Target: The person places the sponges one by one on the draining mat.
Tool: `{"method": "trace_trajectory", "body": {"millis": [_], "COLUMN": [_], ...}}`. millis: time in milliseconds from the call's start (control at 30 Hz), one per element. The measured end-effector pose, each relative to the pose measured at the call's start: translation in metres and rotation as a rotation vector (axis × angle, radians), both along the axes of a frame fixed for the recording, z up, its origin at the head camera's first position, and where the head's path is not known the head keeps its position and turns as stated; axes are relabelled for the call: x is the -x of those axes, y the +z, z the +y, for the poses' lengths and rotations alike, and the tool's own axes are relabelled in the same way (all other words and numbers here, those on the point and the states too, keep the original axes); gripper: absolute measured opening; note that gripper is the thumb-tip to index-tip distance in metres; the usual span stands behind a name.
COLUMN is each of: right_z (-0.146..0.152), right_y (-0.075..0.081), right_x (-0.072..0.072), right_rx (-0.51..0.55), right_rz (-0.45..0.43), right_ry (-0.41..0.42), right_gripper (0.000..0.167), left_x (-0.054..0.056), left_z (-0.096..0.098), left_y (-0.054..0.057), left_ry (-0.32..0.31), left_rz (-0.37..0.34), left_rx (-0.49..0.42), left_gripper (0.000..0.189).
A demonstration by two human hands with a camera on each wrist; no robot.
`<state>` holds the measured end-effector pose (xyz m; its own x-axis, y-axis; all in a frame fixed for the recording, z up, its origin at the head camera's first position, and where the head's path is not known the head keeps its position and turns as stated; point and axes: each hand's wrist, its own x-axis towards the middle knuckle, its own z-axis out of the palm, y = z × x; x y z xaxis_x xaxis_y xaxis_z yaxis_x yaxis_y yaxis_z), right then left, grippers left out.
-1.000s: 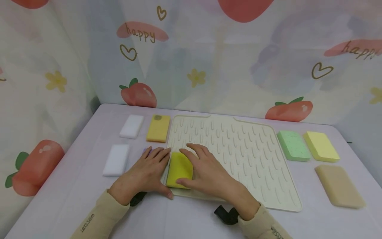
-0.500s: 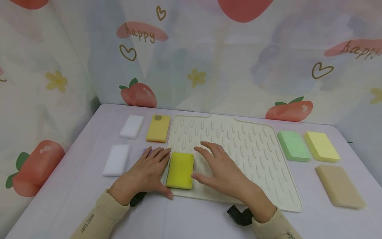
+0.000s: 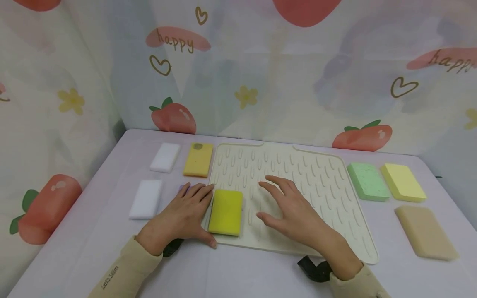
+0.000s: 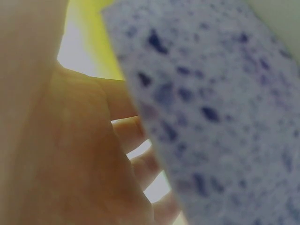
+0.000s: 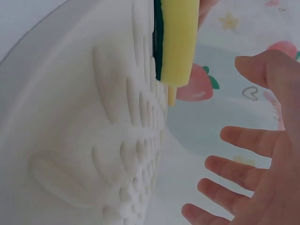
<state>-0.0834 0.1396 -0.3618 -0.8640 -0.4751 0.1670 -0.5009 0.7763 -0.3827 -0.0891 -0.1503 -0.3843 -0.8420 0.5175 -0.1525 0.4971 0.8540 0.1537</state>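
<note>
A bright yellow sponge (image 3: 225, 212) with a dark green scouring layer underneath (image 5: 158, 42) lies flat on the front left of the cream ridged drying mat (image 3: 313, 207). Just left of it is my left hand (image 3: 184, 213), palm down with fingers spread, at the mat's left edge. A purple-speckled sponge (image 4: 211, 108) fills much of the left wrist view beside that palm; in the head view only a purple corner (image 3: 182, 189) shows past the fingers. My right hand (image 3: 294, 211) hovers over the mat, right of the yellow sponge, its fingers apart and holding nothing.
Two white sponges (image 3: 145, 199) and an orange-yellow sponge (image 3: 198, 160) lie on the table left of the mat. To its right are a green sponge (image 3: 367, 182), a pale yellow sponge (image 3: 403, 182) and a tan sponge (image 3: 426, 233). A printed curtain (image 3: 283, 82) stands behind.
My right hand has come off the yellow sponge and drawn away to the right over the mat. The sponge stays put, and my left hand has not visibly moved.
</note>
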Motion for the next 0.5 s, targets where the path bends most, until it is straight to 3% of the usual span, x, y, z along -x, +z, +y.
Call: {"method": "trace_trajectory", "body": {"millis": [500], "right_z": [0.030], "right_y": [-0.002], "right_x": [0.000], "right_rx": [-0.029], "right_rz": [0.037], "right_ry": [-0.052], "right_gripper": [0.065], "left_x": [0.000], "left_z": [0.000], "left_y": [0.000], "left_ry": [0.006], "left_rz": [0.000], "left_rx": [-0.004], "left_gripper": [0.129]}}
